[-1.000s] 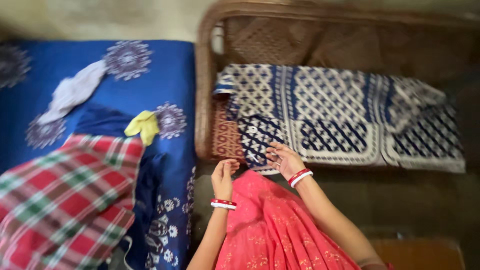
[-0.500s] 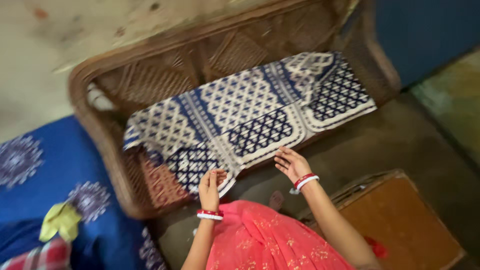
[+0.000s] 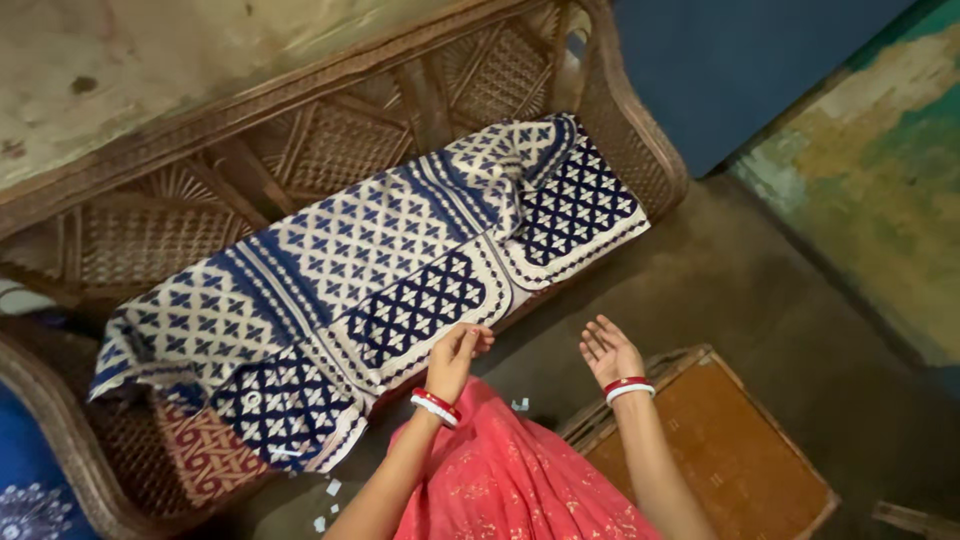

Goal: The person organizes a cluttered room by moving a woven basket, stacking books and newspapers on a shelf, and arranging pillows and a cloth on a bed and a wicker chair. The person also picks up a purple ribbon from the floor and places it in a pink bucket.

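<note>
Pink cloth (image 3: 505, 480) covers the lap nearest the camera. Above it the left hand (image 3: 455, 358) pinches the edge of the blue-and-white patterned cloth (image 3: 370, 270) (draped over a cane sofa (image 3: 300, 150)); the right hand (image 3: 608, 350) hovers open, empty, above the floor (image 3: 760, 300).

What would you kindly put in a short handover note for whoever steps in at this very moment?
Left hand: fingers on the front edge of the blue and white patterned cloth, whether pinching it cannot be told.
Right hand: open, palm up, empty, above the floor, apart from the cloth.
The cloth lies spread along the seat of the cane sofa, its front edge hanging over; a fold is bunched near the far end.
A brown wooden box stands by the right arm.
Done: cloth laid out. Left: the bunched fold is not smoothed.
</note>
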